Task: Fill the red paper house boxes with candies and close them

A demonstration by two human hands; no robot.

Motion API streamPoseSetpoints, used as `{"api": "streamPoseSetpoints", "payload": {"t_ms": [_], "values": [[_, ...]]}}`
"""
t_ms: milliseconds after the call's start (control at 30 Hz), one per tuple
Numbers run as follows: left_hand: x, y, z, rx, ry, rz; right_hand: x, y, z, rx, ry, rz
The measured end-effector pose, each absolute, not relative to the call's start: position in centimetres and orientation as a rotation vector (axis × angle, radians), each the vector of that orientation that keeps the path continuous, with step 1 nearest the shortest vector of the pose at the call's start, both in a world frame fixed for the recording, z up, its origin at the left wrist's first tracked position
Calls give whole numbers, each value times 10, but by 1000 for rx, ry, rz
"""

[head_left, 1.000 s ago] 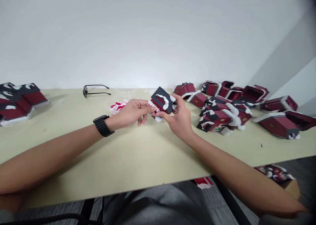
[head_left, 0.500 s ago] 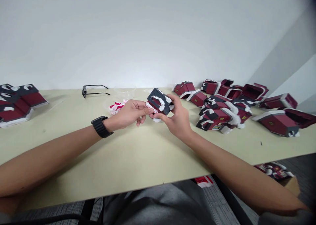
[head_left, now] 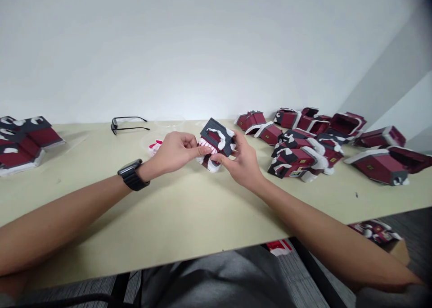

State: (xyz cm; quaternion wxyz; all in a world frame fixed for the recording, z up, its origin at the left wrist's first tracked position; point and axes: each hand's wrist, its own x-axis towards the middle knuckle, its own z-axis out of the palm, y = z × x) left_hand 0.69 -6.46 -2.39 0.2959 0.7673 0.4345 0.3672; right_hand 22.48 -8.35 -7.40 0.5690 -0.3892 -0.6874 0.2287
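A small model house with a dark grey roof, white snow patches and dark red walls is held tilted above the table. My right hand grips its right side, thumb in front. At its left edge lies a red-and-white striped piece, against the wall under the roof. My left hand is closed, its thumb pressing on this striped piece; the other fingers are curled and partly hidden. More red-and-white pieces lie on the table behind my left hand, mostly covered by it.
Black glasses lie at the back of the table. Joined model houses stand at left, and several more cluster at right. A cardboard box of similar pieces sits below the right edge.
My left hand has turned, its fingers curling in while the thumb presses the striped piece. The house has tilted a little, showing more of its lower front.
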Motion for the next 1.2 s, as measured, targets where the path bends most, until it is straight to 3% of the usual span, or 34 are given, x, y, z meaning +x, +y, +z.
{"api": "streamPoseSetpoints", "payload": {"t_ms": [100,267,633,833,1200], "values": [[3,-61,-19,2138,984,1090,225,-85,-70,-809,-1619,802],[-1,-60,-15,2004,693,769,225,-92,-69,-765,-1671,947],[-3,-67,-7,2101,785,754,229,-94,-63,-798,-1719,1020],[-18,-78,10,2363,813,529,224,-102,-69,-819,-1861,1063],[-143,-131,3,2274,1277,333,222,-102,-76,-897,-1785,979]]}}
